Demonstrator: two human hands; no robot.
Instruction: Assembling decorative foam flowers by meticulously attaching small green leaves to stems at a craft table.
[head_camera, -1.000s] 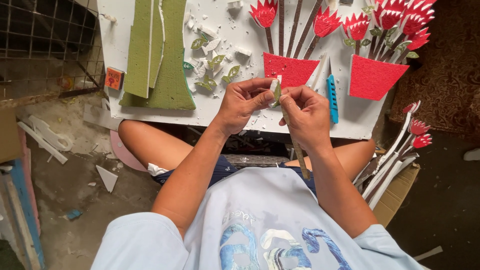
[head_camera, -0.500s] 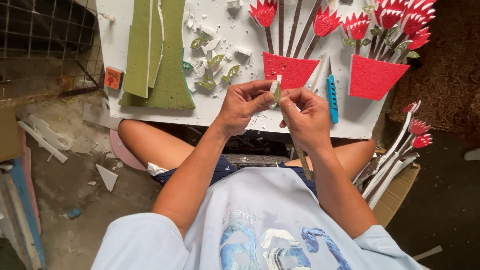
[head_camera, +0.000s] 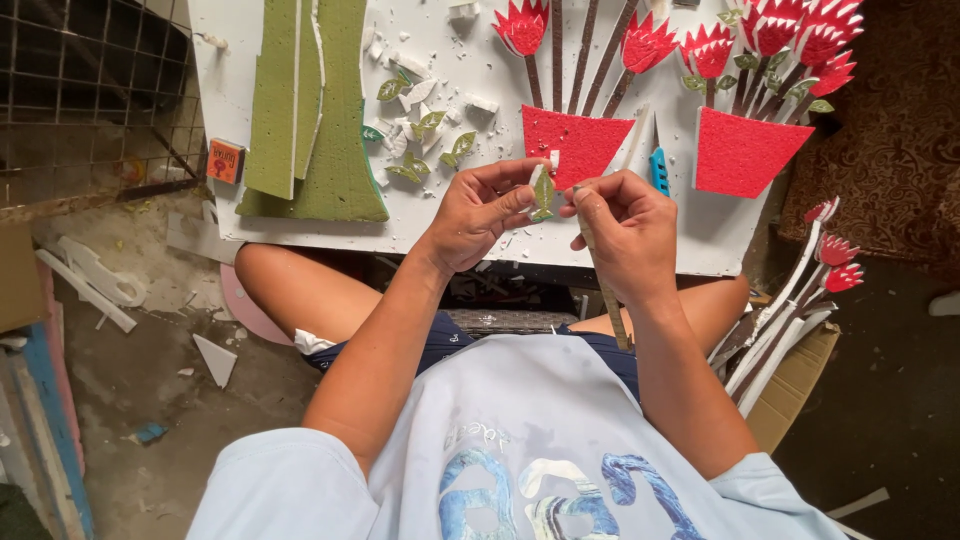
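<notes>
Head view, looking down on a seated person at work over the near edge of a white table (head_camera: 250, 90). The left hand (head_camera: 480, 210) pinches a small green foam leaf (head_camera: 543, 188) between thumb and forefinger, fingers closed on it; the leaf stands roughly upright, its long axis running near to far. The right hand (head_camera: 620, 230) is closed around a thin brown stem strip (head_camera: 605, 290), whose long axis runs from the fingertips back toward the person's lap. The strip's far end lies just right of the leaf, the two hands almost touching; whether leaf and strip meet cannot be told. The leaf thus lies immediately left of the right-hand fingertips.

On the table beyond: two red foam pots, the left pot (head_camera: 575, 140) and the right pot (head_camera: 740, 150), each carrying red foam flowers (head_camera: 650, 40) on brown stems; a blue craft knife (head_camera: 659, 165) between the pots; loose cut leaves (head_camera: 420, 140); green foam sheets (head_camera: 310, 110) at far left. More finished flower stems (head_camera: 810, 280) lean at right, beside a cardboard box (head_camera: 790, 390).
</notes>
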